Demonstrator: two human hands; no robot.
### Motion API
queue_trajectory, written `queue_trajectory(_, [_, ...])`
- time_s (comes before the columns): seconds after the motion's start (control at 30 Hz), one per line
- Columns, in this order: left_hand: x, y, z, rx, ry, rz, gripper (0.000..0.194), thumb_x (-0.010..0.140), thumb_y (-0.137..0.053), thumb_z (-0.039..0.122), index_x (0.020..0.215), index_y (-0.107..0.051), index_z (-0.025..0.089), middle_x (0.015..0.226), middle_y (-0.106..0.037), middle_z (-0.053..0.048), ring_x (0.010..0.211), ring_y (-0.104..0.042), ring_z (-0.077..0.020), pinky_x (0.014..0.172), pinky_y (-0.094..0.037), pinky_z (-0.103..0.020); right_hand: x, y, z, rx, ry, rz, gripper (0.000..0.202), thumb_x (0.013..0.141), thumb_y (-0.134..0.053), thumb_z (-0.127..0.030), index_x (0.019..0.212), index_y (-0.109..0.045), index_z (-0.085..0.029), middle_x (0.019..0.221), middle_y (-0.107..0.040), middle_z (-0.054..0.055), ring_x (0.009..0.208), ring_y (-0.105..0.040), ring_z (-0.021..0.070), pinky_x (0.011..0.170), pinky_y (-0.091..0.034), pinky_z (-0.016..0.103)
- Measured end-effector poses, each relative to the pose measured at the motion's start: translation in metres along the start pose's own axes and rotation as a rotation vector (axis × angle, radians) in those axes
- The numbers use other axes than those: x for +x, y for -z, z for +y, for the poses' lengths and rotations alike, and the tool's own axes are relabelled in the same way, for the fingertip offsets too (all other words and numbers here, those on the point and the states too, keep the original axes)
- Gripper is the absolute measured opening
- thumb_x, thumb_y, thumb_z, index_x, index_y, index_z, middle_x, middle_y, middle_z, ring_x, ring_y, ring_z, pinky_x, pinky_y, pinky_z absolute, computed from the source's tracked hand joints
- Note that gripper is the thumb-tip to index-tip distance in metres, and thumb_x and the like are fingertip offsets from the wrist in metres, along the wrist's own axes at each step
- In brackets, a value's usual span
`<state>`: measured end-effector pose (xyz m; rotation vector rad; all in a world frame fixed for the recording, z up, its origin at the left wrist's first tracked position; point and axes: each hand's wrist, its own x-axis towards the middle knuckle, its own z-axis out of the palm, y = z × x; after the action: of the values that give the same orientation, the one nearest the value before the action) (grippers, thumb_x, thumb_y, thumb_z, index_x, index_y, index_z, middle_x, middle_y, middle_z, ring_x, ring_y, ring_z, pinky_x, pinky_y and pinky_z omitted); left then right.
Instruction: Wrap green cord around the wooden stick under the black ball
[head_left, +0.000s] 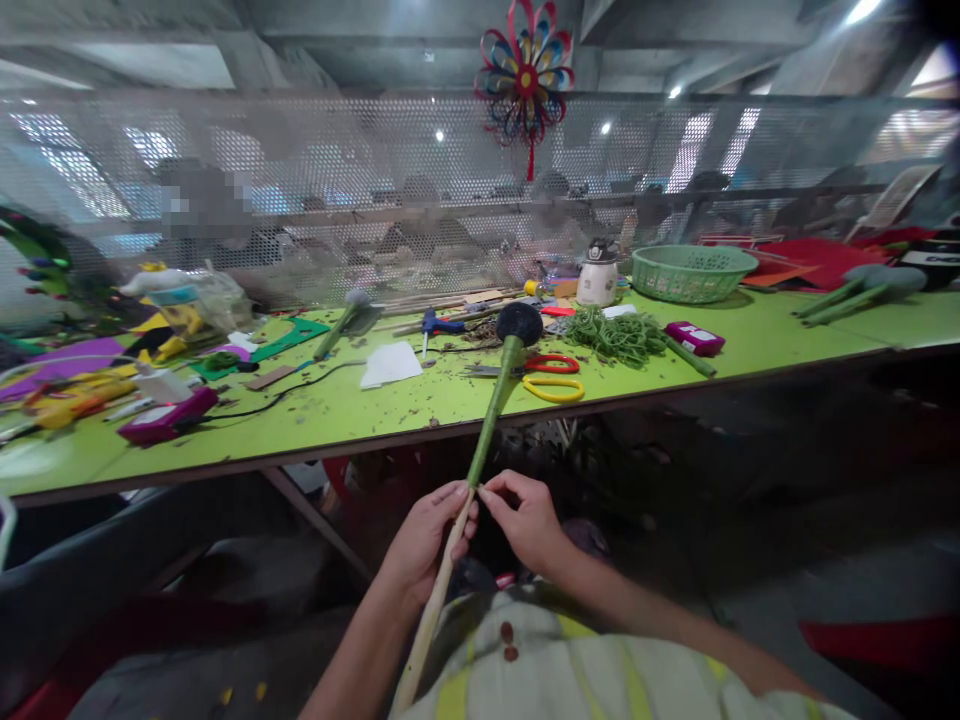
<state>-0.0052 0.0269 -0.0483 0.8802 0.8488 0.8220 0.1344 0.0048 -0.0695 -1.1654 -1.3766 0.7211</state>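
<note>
My left hand (431, 535) is closed around a long wooden stick (435, 605), just below its green-wrapped part. The green wrapping (493, 415) covers the upper length up to a dark round head (519, 324), which rests over the table edge area. My right hand (525, 515) pinches thumb and forefinger together at the lower end of that wrapping, touching it from the right; the small bit between the fingertips is mostly hidden. The stick slants from my lap up to the table. Beside the head lie red-and-yellow-handled scissors (553, 388).
On the green table (300, 440) are a heap of green strips (619, 335), purple boxes (169, 415), a blue glue gun (442, 325), white paper (391, 364), a green basket (694, 275) and a white jar (597, 280). A perforated metal screen (337, 200) stands behind; people sit beyond it.
</note>
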Motion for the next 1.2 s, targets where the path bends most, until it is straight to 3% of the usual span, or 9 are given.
queue_trajectory(0.23, [-0.001,-0.006,-0.002,-0.003,-0.014,0.004,0.027,0.079,-0.061,0.036,0.066,-0.057,0.013,0.051,-0.05,0.004,0.032,-0.036,-0.0024,0.026,-0.027,-0.012,0.002,-0.001,0.001,-0.016,0.01,0.006,0.014,0.078,-0.056,-0.019,0.068,-0.065,-0.016,0.063,-0.063,0.001,0.059,-0.055,0.0137,0.058,-0.044,0.024])
queue_trajectory(0.4, [0.0,-0.006,-0.002,-0.036,-0.014,0.009,0.022,0.079,-0.062,0.036,0.073,-0.055,0.015,0.052,-0.051,0.005,0.031,-0.037,-0.0027,0.025,-0.027,-0.011,0.004,-0.002,0.002,0.029,-0.047,-0.025,0.013,0.078,-0.057,-0.02,0.068,-0.064,-0.016,0.061,-0.062,0.0,0.057,-0.054,0.0135,0.056,-0.044,0.023])
queue_trajectory(0.57, [0.001,-0.003,-0.002,-0.093,0.017,-0.058,0.025,0.082,-0.058,0.036,0.069,-0.049,0.016,0.049,-0.049,0.006,0.027,-0.032,-0.0009,0.025,-0.024,-0.01,0.004,-0.006,-0.001,0.045,-0.069,0.0,0.012,0.077,-0.057,-0.02,0.067,-0.064,-0.016,0.062,-0.062,0.001,0.058,-0.055,0.0138,0.057,-0.045,0.024])
queue_trajectory(0.8, [0.005,0.002,-0.009,-0.183,0.025,-0.121,0.018,0.083,-0.055,0.033,0.078,-0.047,0.017,0.053,-0.046,0.007,0.03,-0.032,-0.0016,0.024,-0.025,-0.01,0.009,-0.007,-0.001,0.17,-0.168,-0.005,0.008,0.072,-0.062,-0.021,0.066,-0.065,-0.016,0.061,-0.063,0.001,0.057,-0.055,0.0138,0.058,-0.045,0.024])
queue_trajectory(1.2, [0.005,-0.001,-0.015,-0.134,-0.078,-0.058,0.023,0.08,-0.059,0.038,0.076,-0.048,0.018,0.048,-0.051,0.007,0.026,-0.037,-0.0038,0.022,-0.024,-0.011,0.009,-0.003,0.001,0.271,-0.253,-0.059,0.011,0.071,-0.065,-0.027,0.068,-0.065,-0.017,0.058,-0.061,-0.001,0.054,-0.053,0.0127,0.056,-0.044,0.024])
